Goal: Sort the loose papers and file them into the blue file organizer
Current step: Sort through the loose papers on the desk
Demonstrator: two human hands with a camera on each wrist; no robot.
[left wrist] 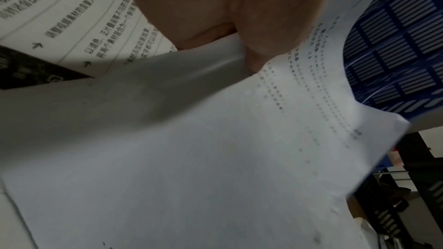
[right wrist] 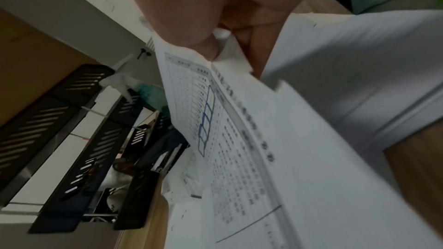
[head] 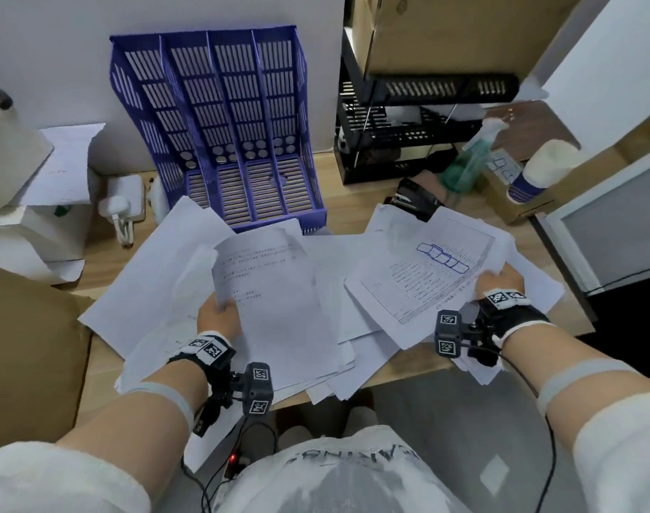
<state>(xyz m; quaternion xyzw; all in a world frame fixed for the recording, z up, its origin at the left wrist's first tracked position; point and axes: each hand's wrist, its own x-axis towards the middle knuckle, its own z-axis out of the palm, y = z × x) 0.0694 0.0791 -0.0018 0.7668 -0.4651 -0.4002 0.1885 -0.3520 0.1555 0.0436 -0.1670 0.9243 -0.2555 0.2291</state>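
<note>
The blue file organizer stands at the back of the desk, its slots holding no papers. Loose white papers lie spread over the desk in front of it. My left hand grips the left edge of a printed text sheet lifted off the pile; in the left wrist view the thumb pinches that sheet. My right hand pinches the right edge of a sheet with a table and blue boxes, raised above the pile; the same table sheet shows under the thumb.
A black mesh rack stands right of the organizer, with a green spray bottle, a stapler and a paper cup near it. A white charger and white boxes sit at left. Cardboard lies at the left front.
</note>
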